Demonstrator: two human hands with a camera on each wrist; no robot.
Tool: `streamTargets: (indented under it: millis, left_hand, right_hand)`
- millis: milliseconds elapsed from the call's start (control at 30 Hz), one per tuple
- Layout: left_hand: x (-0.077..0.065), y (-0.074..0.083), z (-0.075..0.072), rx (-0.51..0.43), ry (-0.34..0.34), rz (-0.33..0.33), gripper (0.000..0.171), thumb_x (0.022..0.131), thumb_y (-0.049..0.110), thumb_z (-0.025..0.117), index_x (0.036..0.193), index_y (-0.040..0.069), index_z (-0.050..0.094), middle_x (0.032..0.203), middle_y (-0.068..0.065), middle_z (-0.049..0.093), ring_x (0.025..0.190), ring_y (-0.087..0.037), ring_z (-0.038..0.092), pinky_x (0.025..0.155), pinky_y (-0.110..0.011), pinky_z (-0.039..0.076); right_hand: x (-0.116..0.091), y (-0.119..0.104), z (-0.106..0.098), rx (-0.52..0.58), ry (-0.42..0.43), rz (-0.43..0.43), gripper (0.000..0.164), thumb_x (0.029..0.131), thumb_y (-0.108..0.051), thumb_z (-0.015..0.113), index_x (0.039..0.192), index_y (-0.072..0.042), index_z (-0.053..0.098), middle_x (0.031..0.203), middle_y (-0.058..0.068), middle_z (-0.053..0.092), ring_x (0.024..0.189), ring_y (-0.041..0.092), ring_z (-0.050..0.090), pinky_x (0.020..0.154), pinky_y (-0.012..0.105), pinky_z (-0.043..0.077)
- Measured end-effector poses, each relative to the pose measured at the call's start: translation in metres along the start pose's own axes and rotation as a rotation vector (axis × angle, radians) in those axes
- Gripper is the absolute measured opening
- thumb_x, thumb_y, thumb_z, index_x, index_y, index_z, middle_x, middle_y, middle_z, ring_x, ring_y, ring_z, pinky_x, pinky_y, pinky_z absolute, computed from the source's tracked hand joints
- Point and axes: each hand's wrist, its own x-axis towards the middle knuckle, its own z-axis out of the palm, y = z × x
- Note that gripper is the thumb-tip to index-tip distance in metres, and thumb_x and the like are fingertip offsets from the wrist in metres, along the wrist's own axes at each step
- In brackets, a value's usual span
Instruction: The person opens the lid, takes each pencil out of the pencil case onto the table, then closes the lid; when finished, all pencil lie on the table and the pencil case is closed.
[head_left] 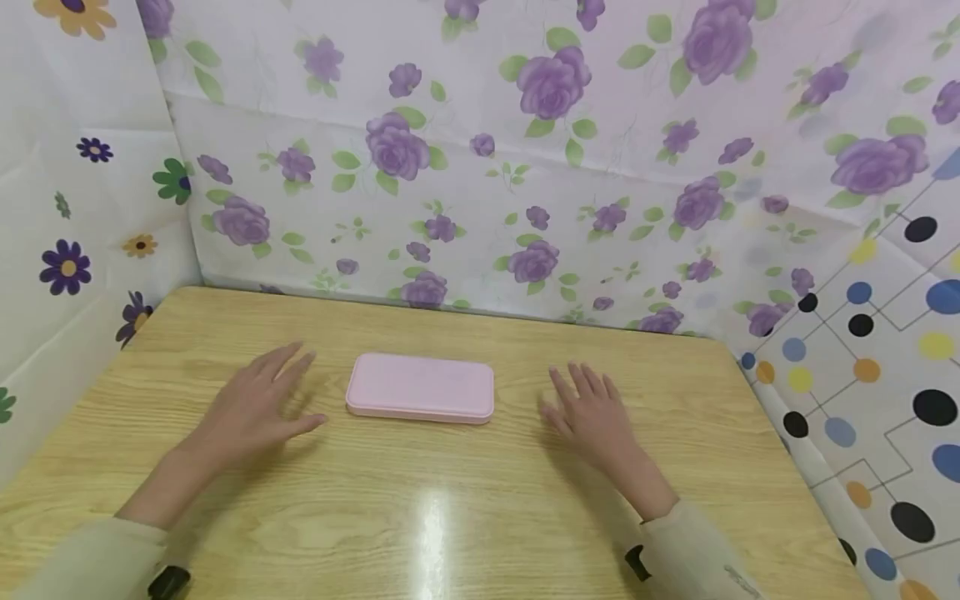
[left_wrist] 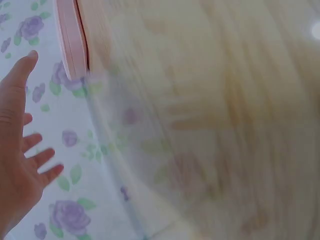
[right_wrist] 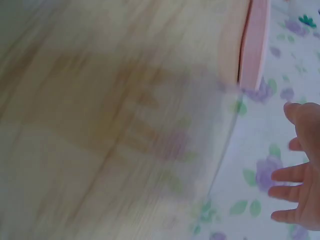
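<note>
Widely, left hand [head_left: 250, 414] and right hand [head_left: 594, 418] (fingers apart) flank the pink case [head_left: 422, 387], tabletop [head_left: 352, 508] showing past both short edges.

Purple-flowered cloth [head_left: 465, 183] behind wood-grain table [head_left: 345, 517]

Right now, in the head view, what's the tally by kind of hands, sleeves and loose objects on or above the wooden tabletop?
Hands: 2 (left hand, right hand)
Sleeves: 2 (left sleeve, right sleeve)
Loose objects: 1 (pink flat case)
Total: 5
</note>
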Motion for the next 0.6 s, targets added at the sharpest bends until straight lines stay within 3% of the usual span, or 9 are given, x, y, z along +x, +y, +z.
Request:
streamTargets:
  millis: [67, 100, 200, 333, 433, 600]
  left_hand:
    - [0.003, 0.004, 0.006, -0.086, 0.011, 0.027, 0.083, 0.076, 0.036, 0.080, 0.138, -0.007, 0.046, 0.140, -0.027, 0.041, 0.123, -0.047, 0.041, 0.094, -0.062, 0.036]
    - [0.004, 0.007, 0.009, -0.148, -0.009, 0.007, 0.083, 0.077, 0.034, 0.081, 0.139, -0.007, 0.044, 0.141, -0.026, 0.040, 0.124, -0.047, 0.039, 0.095, -0.063, 0.035]
    - [0.011, 0.013, 0.020, -0.315, -0.089, -0.094, 0.087, 0.079, 0.031, 0.081, 0.143, -0.008, 0.037, 0.144, -0.027, 0.037, 0.129, -0.048, 0.033, 0.100, -0.064, 0.030]
    - [0.023, 0.017, 0.037, -0.488, -0.158, -0.225, 0.094, 0.077, 0.028, 0.083, 0.147, -0.008, 0.029, 0.146, -0.031, 0.030, 0.129, -0.049, 0.034, 0.100, -0.065, 0.030]
    - [0.032, 0.018, 0.047, -0.592, -0.167, -0.270, 0.101, 0.075, 0.024, 0.085, 0.148, -0.008, 0.024, 0.146, -0.033, 0.028, 0.128, -0.050, 0.034, 0.099, -0.064, 0.033]
    - [0.042, 0.014, 0.062, -0.654, -0.177, -0.256, 0.111, 0.070, 0.022, 0.088, 0.147, -0.014, 0.016, 0.147, -0.036, 0.025, 0.134, -0.052, 0.021, 0.107, -0.063, 0.021]
  right_hand:
    - [0.006, -0.009, 0.002, -0.009, 0.053, -0.070, 0.060, 0.092, -0.036, 0.066, 0.140, -0.005, 0.049, 0.134, 0.025, 0.050, 0.124, 0.042, 0.047, 0.100, 0.060, 0.036]
    - [0.009, -0.014, 0.003, -0.006, 0.074, -0.104, 0.060, 0.091, -0.035, 0.068, 0.140, -0.005, 0.050, 0.133, 0.024, 0.052, 0.122, 0.041, 0.048, 0.099, 0.059, 0.038]
    - [0.021, -0.030, 0.007, 0.012, 0.123, -0.212, 0.057, 0.087, -0.029, 0.073, 0.136, -0.006, 0.053, 0.129, 0.023, 0.055, 0.119, 0.038, 0.052, 0.095, 0.055, 0.043]
    - [0.039, -0.055, 0.013, 0.015, 0.157, -0.353, 0.049, 0.087, -0.025, 0.074, 0.129, -0.007, 0.058, 0.124, 0.020, 0.059, 0.114, 0.035, 0.056, 0.089, 0.049, 0.049]
    - [0.053, -0.072, 0.016, -0.002, 0.147, -0.435, 0.046, 0.088, -0.026, 0.073, 0.128, -0.009, 0.058, 0.123, 0.017, 0.060, 0.114, 0.032, 0.056, 0.088, 0.046, 0.050]
    - [0.071, -0.094, 0.018, 0.000, 0.043, -0.481, 0.049, 0.090, -0.030, 0.071, 0.132, -0.012, 0.056, 0.130, 0.017, 0.055, 0.119, 0.033, 0.052, 0.091, 0.045, 0.049]
